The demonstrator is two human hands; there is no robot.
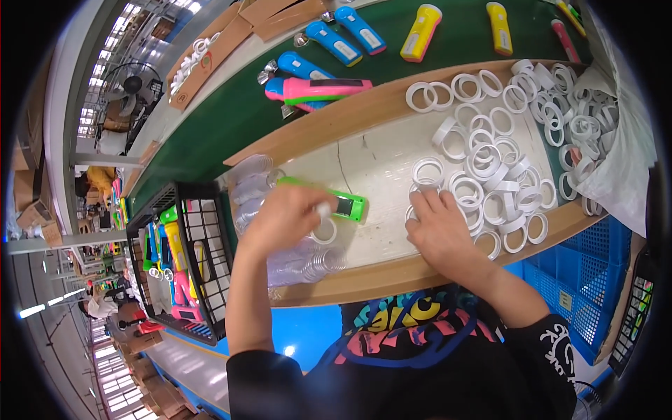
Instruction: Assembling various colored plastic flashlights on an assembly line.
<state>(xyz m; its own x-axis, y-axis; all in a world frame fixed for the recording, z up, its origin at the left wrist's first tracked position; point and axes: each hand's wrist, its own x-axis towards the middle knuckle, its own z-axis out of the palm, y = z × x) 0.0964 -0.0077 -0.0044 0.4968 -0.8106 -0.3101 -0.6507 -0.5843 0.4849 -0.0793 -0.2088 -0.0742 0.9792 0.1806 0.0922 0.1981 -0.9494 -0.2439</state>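
Observation:
My left hand (283, 218) is closed in a pinch over the left part of the white work surface. A white ring (324, 231) hangs at its fingertips, slightly blurred. Just beyond the fingers lies a bright green flashlight body (352, 207) with a dark panel, partly hidden by the hand. My right hand (442, 231) is at the near left edge of a heap of white rings (483, 157). Its fingers are bent, and thumb and forefinger close on a white ring (409, 211) that they mostly cover. Clear round lenses (325, 260) lie in stacks beside and under my left wrist.
Cardboard strips (336, 143) border the work surface. Beyond stand blue, yellow and pink flashlights (420, 33) on a green table. At left is a black basket (220, 266) of coloured flashlights. A white bag (619, 150) of rings and a blue crate (588, 280) are at right.

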